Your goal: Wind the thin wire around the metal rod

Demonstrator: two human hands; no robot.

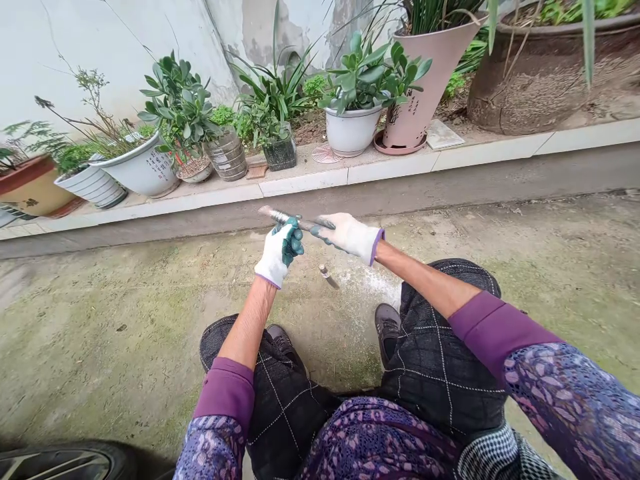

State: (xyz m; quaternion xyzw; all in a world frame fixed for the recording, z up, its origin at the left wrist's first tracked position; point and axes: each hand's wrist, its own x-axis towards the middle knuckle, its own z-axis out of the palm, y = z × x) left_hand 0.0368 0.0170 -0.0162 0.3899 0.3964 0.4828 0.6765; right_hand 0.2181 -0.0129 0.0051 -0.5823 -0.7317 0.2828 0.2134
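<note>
Clasping a slim rod (pixel 274 215) just above centre frame: with the left hand (pixel 280 250), fingers curled well in around it; with the right hand (pixel 347 235), fingers straighter, closed about its right-hand part. Hard to say what sort of rod; speckled and glinting towards the left tip, covered farther along by both hands.

At lower left, a wheel (pixel 116 460) cut off by the frame's edges. At upper left, a red-rimmed yellow pot (pixel 30 188), cropped by the left edge; next, a white ribbed pot (pixel 95 185) with low greenery (pixel 75 159), then a white lettered pot (pixel 143 170) holding a scraggly plant (pixel 95 93). Under thick-leaved foliage (pixel 177 97), a small shallow pot (pixel 199 175), partly hidden. Then a cloudy ribbed container (pixel 227 157) and a dark see-through one with a leafy plant (pixel 265 127).

Below the hands, a short stub (pixel 325 270), too small to identify, and near it a white scatter (pixel 373 285), powder or wet, impossible to tell. At upper centre, a white pot (pixel 353 133) full of plump leaves (pixel 365 73); just right, partly behind those, a tall pink planter (pixel 440 67) with upright blades (pixel 435 17) cropped above. At upper right, a big brown pot (pixel 530 80), cut off by the right edge
</note>
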